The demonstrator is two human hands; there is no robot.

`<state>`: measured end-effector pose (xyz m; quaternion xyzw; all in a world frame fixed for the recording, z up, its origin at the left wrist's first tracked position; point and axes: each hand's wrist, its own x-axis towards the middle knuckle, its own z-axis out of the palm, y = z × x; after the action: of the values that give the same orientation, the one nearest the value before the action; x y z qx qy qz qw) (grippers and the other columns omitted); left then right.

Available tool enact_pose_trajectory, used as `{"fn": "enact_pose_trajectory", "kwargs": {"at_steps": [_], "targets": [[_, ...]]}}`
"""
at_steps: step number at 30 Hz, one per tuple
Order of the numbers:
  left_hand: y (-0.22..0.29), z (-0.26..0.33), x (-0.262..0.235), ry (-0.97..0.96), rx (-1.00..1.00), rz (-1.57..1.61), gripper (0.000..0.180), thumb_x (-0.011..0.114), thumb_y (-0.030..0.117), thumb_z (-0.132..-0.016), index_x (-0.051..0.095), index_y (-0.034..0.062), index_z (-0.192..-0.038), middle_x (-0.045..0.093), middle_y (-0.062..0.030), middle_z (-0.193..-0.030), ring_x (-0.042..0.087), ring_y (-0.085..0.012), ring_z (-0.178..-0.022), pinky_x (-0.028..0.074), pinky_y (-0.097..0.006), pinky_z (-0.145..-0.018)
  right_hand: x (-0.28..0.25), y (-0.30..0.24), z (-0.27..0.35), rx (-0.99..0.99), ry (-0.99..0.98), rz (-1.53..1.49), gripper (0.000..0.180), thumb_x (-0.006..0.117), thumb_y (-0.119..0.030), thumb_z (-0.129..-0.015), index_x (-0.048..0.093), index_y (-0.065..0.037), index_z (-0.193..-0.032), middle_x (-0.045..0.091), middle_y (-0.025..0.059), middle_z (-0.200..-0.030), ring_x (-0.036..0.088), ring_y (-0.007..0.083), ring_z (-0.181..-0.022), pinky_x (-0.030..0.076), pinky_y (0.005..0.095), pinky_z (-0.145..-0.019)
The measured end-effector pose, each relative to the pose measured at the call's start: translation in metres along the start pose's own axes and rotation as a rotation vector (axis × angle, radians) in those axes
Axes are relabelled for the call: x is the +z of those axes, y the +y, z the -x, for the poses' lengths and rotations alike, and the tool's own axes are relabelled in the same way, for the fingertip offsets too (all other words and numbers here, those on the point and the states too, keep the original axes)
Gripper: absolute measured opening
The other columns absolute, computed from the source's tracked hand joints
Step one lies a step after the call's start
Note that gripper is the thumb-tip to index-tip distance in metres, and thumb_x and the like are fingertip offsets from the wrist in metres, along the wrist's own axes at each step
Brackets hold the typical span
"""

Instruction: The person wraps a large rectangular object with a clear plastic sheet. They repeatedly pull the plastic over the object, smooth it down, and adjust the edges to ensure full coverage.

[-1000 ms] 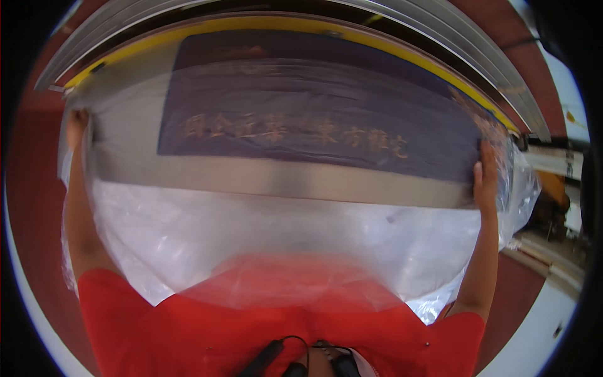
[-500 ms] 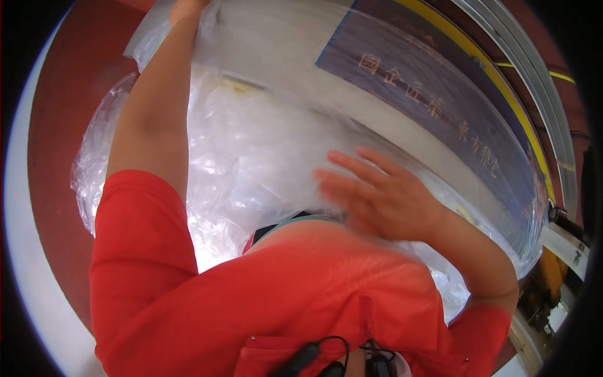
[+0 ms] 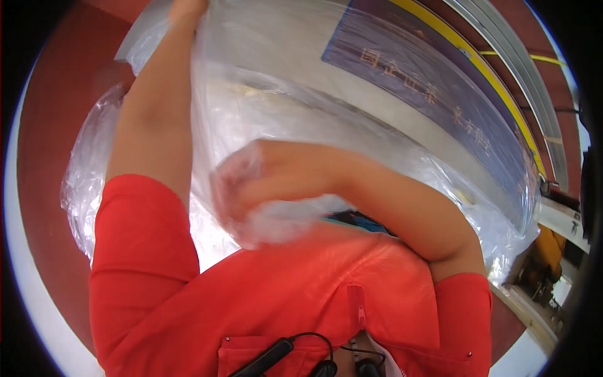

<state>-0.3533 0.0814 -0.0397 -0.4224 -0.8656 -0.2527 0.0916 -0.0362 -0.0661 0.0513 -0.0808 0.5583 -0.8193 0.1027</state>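
Red flooring [image 3: 44,188] and a yellow-edged rail [image 3: 502,81] frame a person in a red shirt [image 3: 282,295] wrestling a large clear plastic bag [image 3: 251,107] over a flat grey panel with a dark blue printed band [image 3: 440,94]. Reaching up, the left hand [image 3: 187,9] meets the bag's upper edge at the frame's top; how far it closes cannot be told. Curled and blurred beneath the film, the right hand [image 3: 251,188] appears to bunch loose plastic at chest height. Thin film pulled hard across the panel's corners could tear, and the panel could slip sideways if either grip loosens.
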Motion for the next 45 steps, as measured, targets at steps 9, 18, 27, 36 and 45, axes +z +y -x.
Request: {"fn": "enact_pose_trajectory", "kwargs": {"at_steps": [9, 18, 27, 36, 45], "targets": [[-0.008, -0.016, 0.006, -0.163, 0.041, -0.124, 0.036, 0.039, 0.033, -0.076, 0.049, 0.0094, -0.101, 0.051, -0.0152, -0.102, 0.047, -0.0304, -0.096, 0.037, -0.038, -0.079, 0.048, 0.023, 0.347, -0.356, 1.986, 0.012, 0.031, 0.05, -0.023, -0.076, 0.052, -0.003, -0.1, 0.053, 0.0095, -0.095, 0.049, 0.0183, -0.09, 0.039, 0.027, -0.076], [-0.018, -0.033, 0.026, -0.196, 0.06, -0.131, 0.035, 0.04, 0.035, -0.077, 0.048, 0.0091, -0.1, 0.051, -0.016, -0.102, 0.047, -0.0322, -0.096, 0.037, -0.039, -0.078, 0.161, -0.024, 0.415, 0.046, 2.395, 1.007, 0.028, 0.052, -0.019, -0.075, 0.053, -0.002, -0.097, 0.054, 0.0086, -0.095, 0.048, 0.0174, -0.095, 0.038, 0.0285, -0.079], [-0.039, -0.051, 0.038, -0.161, 0.151, -0.087, 0.037, 0.04, 0.039, -0.077, 0.048, 0.009, -0.098, 0.053, -0.0162, -0.097, 0.048, -0.0336, -0.092, 0.037, -0.04, -0.075, 0.173, 0.044, 0.451, 1.239, 1.695, 1.28, 0.027, 0.048, -0.009, -0.074, 0.049, -0.003, -0.1, 0.052, 0.0154, -0.096, 0.051, 0.024, -0.089, 0.039, 0.032, -0.076], [-0.084, -0.086, 0.066, -0.187, 0.323, 0.02, 0.035, 0.037, 0.036, -0.081, 0.048, 0.0065, -0.097, 0.053, -0.0168, -0.095, 0.048, -0.034, -0.09, 0.037, -0.039, -0.073, 0.151, 0.108, 0.458, -0.736, 1.459, -0.56, 0.027, 0.047, -0.023, -0.08, 0.047, -0.012, -0.105, 0.052, 0.0073, -0.097, 0.047, 0.0231, -0.094, 0.038, 0.0367, -0.082], [-0.04, -0.048, 0.043, -0.11, 0.294, -0.14, 0.036, 0.039, 0.036, -0.08, 0.051, 0.0038, -0.092, 0.054, -0.0192, -0.088, 0.051, -0.0346, -0.084, 0.039, -0.04, -0.07, 0.22, -0.139, 0.47, -0.218, 2.578, 0.584, 0.048, 0.046, -0.032, -0.078, 0.039, -0.002, -0.114, 0.043, 0.0125, -0.111, 0.042, 0.0246, -0.102, 0.037, 0.0394, -0.085]]}}
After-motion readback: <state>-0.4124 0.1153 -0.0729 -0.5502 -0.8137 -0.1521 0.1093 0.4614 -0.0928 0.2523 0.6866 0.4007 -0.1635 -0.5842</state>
